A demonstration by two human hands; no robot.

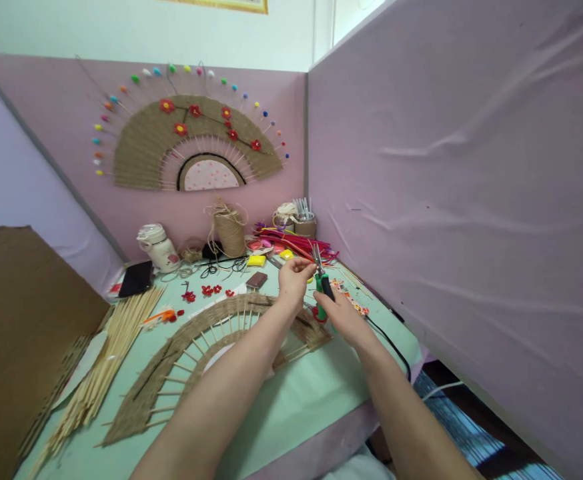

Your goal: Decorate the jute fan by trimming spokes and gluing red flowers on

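Observation:
My right hand [344, 317] is wrapped around long-nose pliers [320, 290] with green and black handles, their jaws pointing up and away from me. Beside the jaws, my left hand [294, 277] has thumb and fingers pinched together; whatever is between them is too small to make out. Below both hands lies a fan-shaped piece of burlap and thin sticks [166, 357], partly covered by my left forearm. A bit of red [319, 313] shows by the pliers' handles. Small red flowers [209, 291] lie beyond the fan's upper edge.
A finished burlap fan [141, 143] hangs on the back partition. Bundled sticks [116, 340] and cardboard [26, 333] occupy the left. A white bottle [159, 248], twine spool [229, 230] and red pipe cleaners [301, 241] stand or lie at the back. A black cord [391, 343] runs off the right edge.

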